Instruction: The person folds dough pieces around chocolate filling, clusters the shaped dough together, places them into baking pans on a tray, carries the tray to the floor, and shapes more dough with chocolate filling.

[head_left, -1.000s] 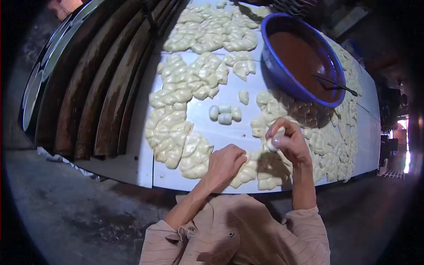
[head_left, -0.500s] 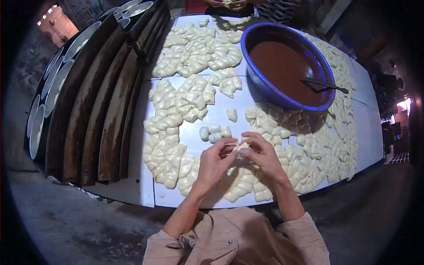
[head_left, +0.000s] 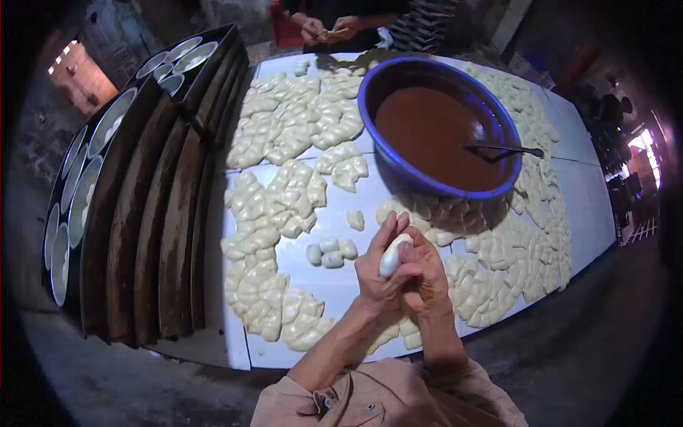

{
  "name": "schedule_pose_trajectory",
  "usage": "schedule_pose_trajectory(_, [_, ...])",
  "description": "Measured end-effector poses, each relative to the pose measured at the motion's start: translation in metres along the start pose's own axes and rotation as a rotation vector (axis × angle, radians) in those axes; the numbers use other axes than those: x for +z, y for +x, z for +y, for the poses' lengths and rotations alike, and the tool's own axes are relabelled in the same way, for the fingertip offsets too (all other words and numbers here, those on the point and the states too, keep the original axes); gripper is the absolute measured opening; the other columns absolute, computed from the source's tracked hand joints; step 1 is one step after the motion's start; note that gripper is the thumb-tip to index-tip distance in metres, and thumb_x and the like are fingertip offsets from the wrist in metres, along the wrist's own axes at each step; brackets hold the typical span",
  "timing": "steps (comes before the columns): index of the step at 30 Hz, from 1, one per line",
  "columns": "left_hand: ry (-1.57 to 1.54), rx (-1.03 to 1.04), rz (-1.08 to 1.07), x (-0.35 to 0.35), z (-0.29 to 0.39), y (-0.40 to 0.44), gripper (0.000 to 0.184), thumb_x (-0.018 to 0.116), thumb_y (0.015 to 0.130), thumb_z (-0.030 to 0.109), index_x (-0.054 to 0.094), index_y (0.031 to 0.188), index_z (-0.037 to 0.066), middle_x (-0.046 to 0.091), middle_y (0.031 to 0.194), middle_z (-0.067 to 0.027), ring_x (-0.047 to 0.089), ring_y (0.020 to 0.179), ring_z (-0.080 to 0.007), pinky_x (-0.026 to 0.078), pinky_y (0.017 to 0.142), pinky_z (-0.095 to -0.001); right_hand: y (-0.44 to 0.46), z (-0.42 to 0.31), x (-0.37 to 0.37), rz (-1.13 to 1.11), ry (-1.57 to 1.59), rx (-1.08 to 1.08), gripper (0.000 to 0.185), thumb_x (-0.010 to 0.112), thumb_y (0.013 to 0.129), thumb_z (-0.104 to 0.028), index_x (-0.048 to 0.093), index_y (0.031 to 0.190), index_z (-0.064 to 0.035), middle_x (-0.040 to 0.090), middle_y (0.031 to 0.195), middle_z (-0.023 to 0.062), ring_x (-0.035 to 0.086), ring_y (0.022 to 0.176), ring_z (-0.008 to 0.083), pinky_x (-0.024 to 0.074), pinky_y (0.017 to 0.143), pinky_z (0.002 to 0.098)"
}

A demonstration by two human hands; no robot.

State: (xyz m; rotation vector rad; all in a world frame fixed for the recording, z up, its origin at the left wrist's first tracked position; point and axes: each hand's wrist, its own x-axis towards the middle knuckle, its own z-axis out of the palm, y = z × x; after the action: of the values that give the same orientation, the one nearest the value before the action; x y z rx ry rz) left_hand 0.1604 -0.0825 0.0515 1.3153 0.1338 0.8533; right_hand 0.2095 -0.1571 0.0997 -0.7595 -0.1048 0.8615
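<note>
The dough lump (head_left: pixel 390 260) is between your two hands, up over the near part of the white surface (head_left: pixel 580 188). Your left hand (head_left: pixel 371 277) is bent round one side, with its fingers partly closed on the lump. Your right hand (head_left: pixel 428 276) is partly closed too, and it presses on the other side. The hands touch each other. Some fingertips are hidden, so you cannot tell how hard they squeeze.

The lump looks soft and shiny. A hard pinch could squash or tear it, and a loose hold could let it slip out. If it drops, it could stick to the pale dough pieces (head_left: pixel 281 186) or bump the little rolls (head_left: pixel 331 260) near your left hand. The big blue tub (head_left: pixel 435 186) is just past your right hand. An arm that swings wide could hit the handle (head_left: pixel 509 149) over its rim and splash the brown liquid (head_left: pixel 430 128).
</note>
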Motion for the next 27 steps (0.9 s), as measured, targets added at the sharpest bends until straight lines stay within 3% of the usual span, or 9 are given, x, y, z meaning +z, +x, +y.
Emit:
schedule_pose_trajectory(1, [0.005, 0.015, -0.023, 0.003, -0.003, 0.001, 0.102, 0.074, 0.083, 0.056, 0.030, 0.150, -0.008, 0.053, 0.140, -0.0249, 0.054, 0.127, -0.0271, 0.041, 0.108, -0.0395, 0.002, -0.005, 0.001, -0.007, 0.054, 0.004, 0.019, 0.066, 0.093, -0.006, 0.058, 0.110, -0.0067, 0.063, 0.091, -0.0010, 0.060, 0.079, 0.0060, 0.0499, 0.072, 0.0199])
schedule_pose_trajectory(2, [-0.195, -0.070, -0.065, 0.003, -0.015, -0.001, 0.107, 0.087, 0.075, 0.032, 0.022, 0.155, 0.003, 0.046, 0.148, -0.0210, 0.049, 0.134, -0.0272, 0.049, 0.100, -0.0350, 0.007, -0.007, -0.013, 0.009, 0.008, 0.070, 0.014, 0.064, 0.096, -0.011, 0.059, 0.108, -0.0054, 0.063, 0.094, 0.0001, 0.060, 0.085, 0.0065, 0.0497, 0.077, 0.0216])
schedule_pose_trajectory(5, [-0.163, -0.295, -0.085, 0.006, -0.007, 0.007, 0.112, 0.086, 0.078, 0.023, 0.009, 0.159, 0.009, 0.035, 0.155, -0.0212, 0.048, 0.134, -0.0267, 0.051, 0.098, -0.0348, 0.030, -0.036, -0.008, -0.059, -0.111, -0.070, 0.015, 0.063, 0.097, -0.013, 0.059, 0.108, -0.0043, 0.064, 0.096, 0.0007, 0.061, 0.085, 0.0075, 0.0497, 0.079, 0.0239])
schedule_pose_trajectory(6, [-0.139, -0.388, -0.105, 0.002, -0.010, 0.005, 0.114, 0.083, 0.081, 0.015, -0.001, 0.159, 0.012, 0.031, 0.157, -0.0214, 0.050, 0.131, -0.0280, 0.053, 0.096, -0.0352, 0.046, -0.051, -0.007, -0.011, -0.280, -0.248, 0.016, 0.062, 0.098, -0.015, 0.059, 0.109, -0.0042, 0.064, 0.095, 0.0012, 0.061, 0.086, 0.0081, 0.0500, 0.079, 0.0243])
schedule_pose_trajectory(9, [-0.040, -0.506, -0.088, -0.018, -0.009, -0.002, 0.092, 0.075, 0.089, 0.012, 0.015, 0.158, 0.011, 0.040, 0.151, -0.0204, 0.061, 0.117, -0.0245, 0.057, 0.084, -0.0328, 0.096, -0.107, -0.030, 0.123, -0.798, -0.392, 0.016, 0.060, 0.098, -0.018, 0.058, 0.104, -0.0035, 0.065, 0.094, 0.0035, 0.062, 0.083, 0.0088, 0.0503, 0.073, 0.0257])
schedule_pose_trajectory(12, [0.067, -0.622, -0.079, -0.036, -0.002, 0.001, 0.057, 0.063, 0.097, 0.014, 0.039, 0.147, 0.003, 0.052, 0.140, -0.0196, 0.066, 0.108, -0.0201, 0.057, 0.084, -0.0309, 0.142, -0.137, -0.067, 0.135, -1.416, -0.205, 0.024, 0.059, 0.094, -0.025, 0.063, 0.103, -0.0023, 0.067, 0.096, 0.0064, 0.063, 0.084, 0.0133, 0.0497, 0.076, 0.0308])
schedule_pose_trajectory(16, [0.135, -0.687, -0.137, -0.042, 0.009, 0.006, 0.049, 0.062, 0.098, 0.016, 0.047, 0.141, 0.000, 0.060, 0.131, -0.0171, 0.067, 0.108, -0.0211, 0.056, 0.084, -0.0304, 0.171, -0.130, -0.094, -0.117, -1.909, 0.052, 0.032, 0.059, 0.089, -0.030, 0.065, 0.099, -0.0001, 0.070, 0.095, 0.0098, 0.064, 0.084, 0.0185, 0.0490, 0.076, 0.0331])
schedule_pose_trajectory(23, [0.081, -0.782, -0.218, -0.042, 0.011, 0.011, 0.044, 0.062, 0.098, 0.018, 0.052, 0.136, -0.001, 0.061, 0.129, -0.0147, 0.067, 0.105, -0.0197, 0.054, 0.087, -0.0303, 0.136, -0.144, -0.043, -0.013, -1.449, 0.004, 0.029, 0.058, 0.090, -0.029, 0.062, 0.090, 0.0003, 0.064, 0.081, 0.0049, 0.056, 0.071, 0.0133, 0.0468, 0.070, 0.0320])
schedule_pose_trajectory(27, [-0.009, -0.681, -0.254, -0.030, 0.000, 0.018, 0.040, 0.059, 0.101, 0.022, 0.054, 0.134, 0.000, 0.063, 0.128, -0.0097, 0.066, 0.105, -0.0173, 0.053, 0.085, -0.0281, 0.115, -0.129, -0.039, 0.054, -0.780, -0.119, 0.021, 0.061, 0.097, -0.025, 0.061, 0.097, -0.0045, 0.063, 0.082, 0.0013, 0.059, 0.071, 0.0075, 0.0487, 0.064, 0.0234])
